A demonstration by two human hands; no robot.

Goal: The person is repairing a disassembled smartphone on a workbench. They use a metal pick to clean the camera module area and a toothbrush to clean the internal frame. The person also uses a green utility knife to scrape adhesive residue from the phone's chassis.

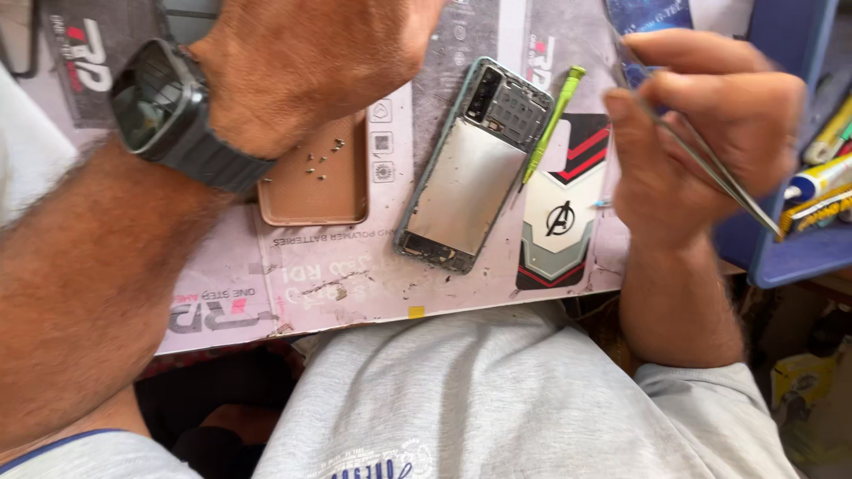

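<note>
Head view, person seated at the table, work mat across the lap edge.

Right hand: grip closed on a pair of metal tweezers, pinched between thumb and forefinger; tips point down and right, toward the blue tray at the right side. Hand is held above the mat's right edge, apart from the phone.

Left hand: hovers at the far side of the mat, back of hand up, dark wristwatch on the wrist. Fingers are out of frame; cannot tell whether the grip is closed or released.

Opened smartphone: lies back cover off, tilted, at mat centre, silver shield plate and camera block exposed. A green-handled screwdriver lies just beside its right edge.

Tan phone case: left of the phone, partly under the left hand, several small screws lying loose inside it.

Blue tray holds tubes of adhesive.
</note>
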